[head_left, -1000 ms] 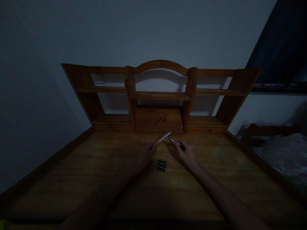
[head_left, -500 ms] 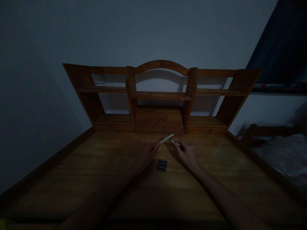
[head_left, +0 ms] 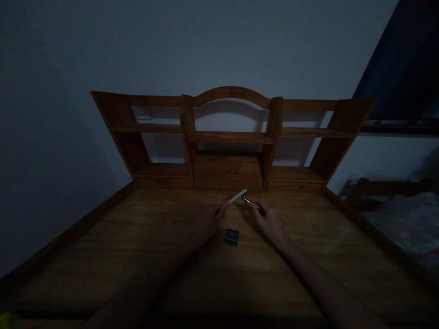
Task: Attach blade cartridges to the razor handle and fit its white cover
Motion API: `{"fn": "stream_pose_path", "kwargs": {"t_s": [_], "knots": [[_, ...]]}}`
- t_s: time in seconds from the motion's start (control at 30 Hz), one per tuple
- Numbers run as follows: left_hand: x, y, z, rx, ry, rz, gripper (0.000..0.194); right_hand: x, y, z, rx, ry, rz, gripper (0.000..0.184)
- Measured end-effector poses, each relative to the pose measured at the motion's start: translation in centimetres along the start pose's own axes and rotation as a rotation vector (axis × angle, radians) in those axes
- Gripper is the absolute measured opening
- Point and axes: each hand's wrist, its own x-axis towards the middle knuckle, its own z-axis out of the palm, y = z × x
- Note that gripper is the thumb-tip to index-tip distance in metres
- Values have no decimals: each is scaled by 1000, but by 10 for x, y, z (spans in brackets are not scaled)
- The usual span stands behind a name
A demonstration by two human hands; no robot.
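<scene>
My left hand (head_left: pixel 213 218) is closed around the near end of a pale, flat, narrow stick (head_left: pixel 238 196), which slants up and to the right above the desk. My right hand (head_left: pixel 269 219) grips a slim tool with a dark handle and shiny metal neck (head_left: pixel 253 204), shaped like a razor. The tool's head is close under the stick's far end; whether they touch I cannot tell. Between my forearms, a small dark pack with several rows (head_left: pixel 232 236) lies on the wooden desk (head_left: pixel 164 242). Dim light hides fine detail.
A wooden shelf unit (head_left: pixel 230 137) stands along the back of the desk against the wall, with small drawers at its lower left and right. Raised side edges border the desk. To the right lies a pale plastic-looking bag (head_left: pixel 408 219) beside a wooden rail.
The tool's head has turned and now shows below the stick's tip. The stick has shifted slightly left. Both hands keep their hold, and the dark pack stays in place.
</scene>
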Motion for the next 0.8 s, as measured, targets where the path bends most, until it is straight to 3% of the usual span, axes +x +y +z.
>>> {"fn": "stream_pose_path", "kwargs": {"t_s": [0.53,0.8], "knots": [[1,-1,2,-41,-11,36,57,0,1,2,123,22,41,45],[3,-9,4,-53,1,-12,60,2,5,3,227,74,75,46]]}}
